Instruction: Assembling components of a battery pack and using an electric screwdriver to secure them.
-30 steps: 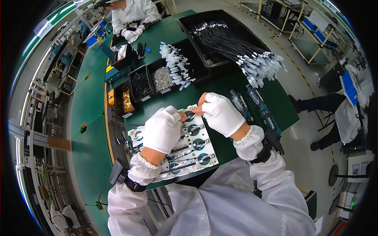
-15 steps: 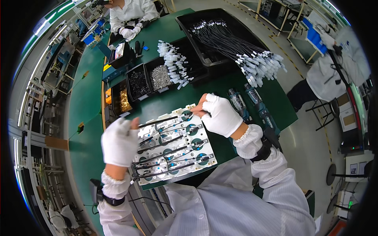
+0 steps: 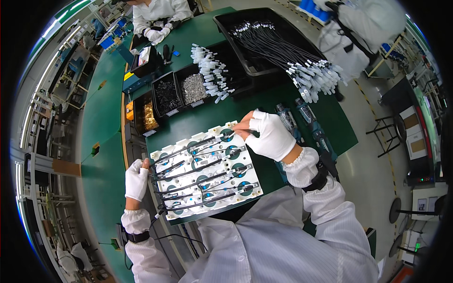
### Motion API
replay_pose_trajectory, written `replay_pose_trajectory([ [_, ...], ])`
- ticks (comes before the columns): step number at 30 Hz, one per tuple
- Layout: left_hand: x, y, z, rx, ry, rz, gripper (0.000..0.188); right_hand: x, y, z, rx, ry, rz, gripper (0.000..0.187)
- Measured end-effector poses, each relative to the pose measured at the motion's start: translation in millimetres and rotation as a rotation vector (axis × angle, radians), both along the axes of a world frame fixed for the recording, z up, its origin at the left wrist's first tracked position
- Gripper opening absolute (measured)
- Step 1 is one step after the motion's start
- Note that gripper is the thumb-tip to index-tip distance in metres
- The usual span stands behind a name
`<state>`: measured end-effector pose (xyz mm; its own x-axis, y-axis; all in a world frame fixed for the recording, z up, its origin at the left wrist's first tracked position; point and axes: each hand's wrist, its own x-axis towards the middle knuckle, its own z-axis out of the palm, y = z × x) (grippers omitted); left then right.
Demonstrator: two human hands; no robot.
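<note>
A white fixture tray (image 3: 245,188) lies on the green bench in front of me, with several black cable assemblies laid across its slots. My left hand (image 3: 137,179), in a white glove, grips the tray's left edge by the cable ends. My right hand (image 3: 266,134), also gloved, pinches the end of a black cable (image 3: 198,145) at the tray's top right corner. Both sleeves are white.
Small black bins (image 3: 167,96) of metal parts stand behind the tray. White-tipped connectors (image 3: 210,70) lie beside a big black tray (image 3: 224,21) of cables. Two electric screwdrivers (image 3: 306,120) lie at right. One person works across the bench (image 3: 155,14); another stands at far right (image 3: 363,28).
My left hand has moved from the tray's middle out to its left edge. My right hand stays at the top right corner. The person at right has walked closer.
</note>
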<state>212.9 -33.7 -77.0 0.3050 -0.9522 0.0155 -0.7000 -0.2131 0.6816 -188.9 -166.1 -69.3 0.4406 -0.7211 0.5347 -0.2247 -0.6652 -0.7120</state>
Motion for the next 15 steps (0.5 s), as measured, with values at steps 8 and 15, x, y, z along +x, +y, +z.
replay_pose_trajectory([
  [8,-103,-46,86,-0.338,-0.387,-0.238,0.01,3,-3,22,-0.15,0.349,-0.017,0.003],
  [15,-195,-83,71,-0.237,-0.394,-0.578,0.012,7,-5,19,-0.041,0.26,-0.006,0.008],
])
